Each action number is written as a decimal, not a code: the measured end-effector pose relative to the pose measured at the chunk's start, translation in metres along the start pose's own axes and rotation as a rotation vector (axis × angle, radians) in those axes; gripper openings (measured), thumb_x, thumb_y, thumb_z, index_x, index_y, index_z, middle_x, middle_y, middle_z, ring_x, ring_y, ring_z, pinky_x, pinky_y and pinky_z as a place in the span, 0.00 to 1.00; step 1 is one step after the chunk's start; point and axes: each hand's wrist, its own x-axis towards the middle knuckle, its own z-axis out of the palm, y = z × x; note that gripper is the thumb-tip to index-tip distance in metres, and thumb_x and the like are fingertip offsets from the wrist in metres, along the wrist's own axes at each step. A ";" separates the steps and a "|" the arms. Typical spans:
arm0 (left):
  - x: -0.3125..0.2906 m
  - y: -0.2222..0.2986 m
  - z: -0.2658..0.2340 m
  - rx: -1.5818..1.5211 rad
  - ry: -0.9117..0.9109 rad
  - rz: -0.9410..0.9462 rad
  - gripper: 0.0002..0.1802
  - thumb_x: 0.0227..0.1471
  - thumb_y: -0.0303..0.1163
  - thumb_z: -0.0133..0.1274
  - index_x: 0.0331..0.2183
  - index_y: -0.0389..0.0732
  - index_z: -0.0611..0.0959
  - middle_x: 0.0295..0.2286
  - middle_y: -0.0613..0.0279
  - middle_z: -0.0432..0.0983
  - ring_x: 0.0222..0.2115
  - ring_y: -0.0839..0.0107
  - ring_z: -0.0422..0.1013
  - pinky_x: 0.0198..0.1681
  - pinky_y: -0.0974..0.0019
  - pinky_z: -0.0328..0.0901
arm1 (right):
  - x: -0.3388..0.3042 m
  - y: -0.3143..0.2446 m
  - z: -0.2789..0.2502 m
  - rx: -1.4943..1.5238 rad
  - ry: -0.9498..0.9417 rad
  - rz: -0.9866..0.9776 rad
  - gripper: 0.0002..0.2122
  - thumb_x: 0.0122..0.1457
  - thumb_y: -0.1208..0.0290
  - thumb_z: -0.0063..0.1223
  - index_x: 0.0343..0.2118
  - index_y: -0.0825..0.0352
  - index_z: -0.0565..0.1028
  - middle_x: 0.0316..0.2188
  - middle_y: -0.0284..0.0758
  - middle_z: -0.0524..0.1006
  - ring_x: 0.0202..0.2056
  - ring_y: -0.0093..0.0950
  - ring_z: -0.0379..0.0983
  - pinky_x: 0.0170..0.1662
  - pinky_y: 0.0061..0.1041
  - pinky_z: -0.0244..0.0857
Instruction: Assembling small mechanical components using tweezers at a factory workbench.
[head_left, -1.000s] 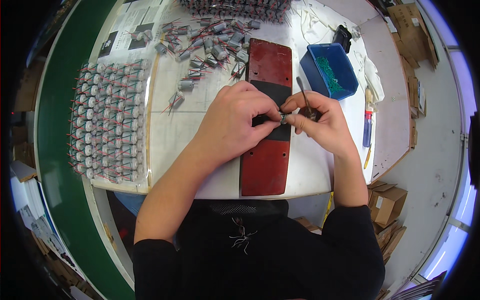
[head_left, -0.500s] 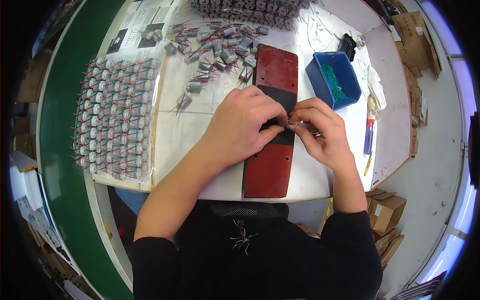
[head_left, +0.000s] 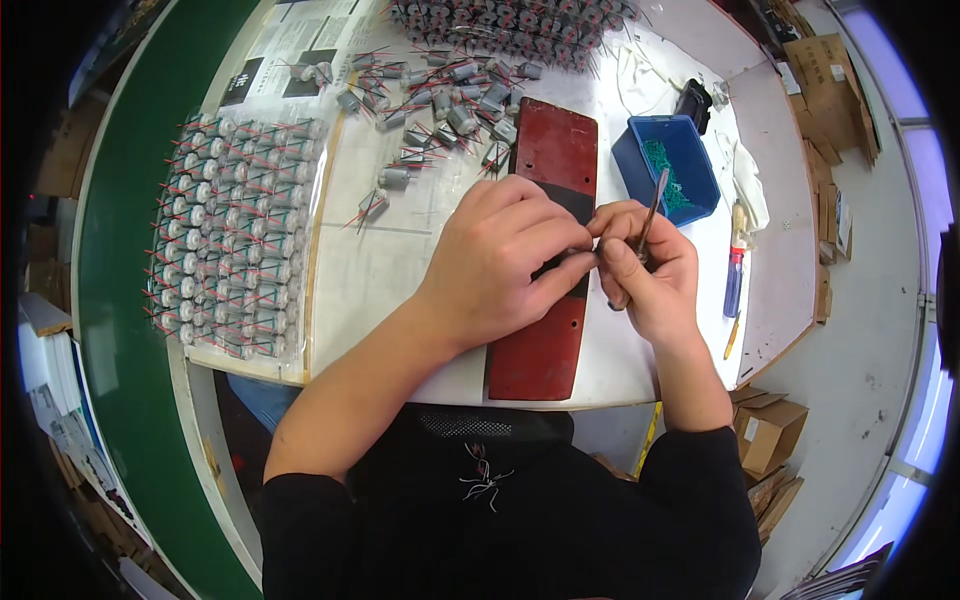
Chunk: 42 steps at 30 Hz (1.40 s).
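Note:
Over the black band of a long dark-red board, both hands meet at the fingertips. My left hand is closed in a pinch, and whatever sits in it is covered by the fingers. My right hand is curled round a thin metal tool, whose slender end sticks up past the knuckles. That hand's thumb and forefinger come close to the left fingertips. Small grey motors with red and dark wires lie loose beyond the board.
To the left, rows of wired motors stand in a clear plastic tray. More rows fill the far edge. Right of the board are a blue bin with green pieces, a screwdriver and a white cloth.
My right hand has turned, and the metal tool now points up out of it. My left hand stays pinched and has shifted slightly right.

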 end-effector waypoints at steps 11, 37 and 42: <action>-0.001 0.003 0.000 -0.321 -0.011 -0.088 0.05 0.47 0.28 0.66 0.29 0.40 0.85 0.30 0.63 0.82 0.35 0.61 0.74 0.41 0.60 0.66 | 0.001 0.004 -0.008 -0.058 -0.122 -0.200 0.04 0.63 0.79 0.60 0.36 0.74 0.78 0.40 0.37 0.77 0.24 0.16 0.69 0.24 0.14 0.61; 0.000 -0.011 -0.012 -0.030 -0.272 -0.117 0.09 0.45 0.26 0.66 0.32 0.42 0.85 0.34 0.63 0.83 0.45 0.59 0.77 0.53 0.57 0.66 | 0.015 0.008 -0.022 -0.637 -0.142 -0.112 0.04 0.59 0.81 0.62 0.34 0.74 0.78 0.37 0.32 0.75 0.31 0.18 0.71 0.34 0.18 0.66; 0.000 -0.011 -0.012 -0.034 -0.285 -0.131 0.08 0.45 0.26 0.66 0.31 0.42 0.85 0.34 0.63 0.83 0.44 0.59 0.77 0.53 0.57 0.66 | 0.015 0.010 -0.021 -0.514 -0.124 -0.016 0.04 0.60 0.80 0.62 0.35 0.74 0.78 0.38 0.33 0.75 0.30 0.17 0.71 0.33 0.18 0.65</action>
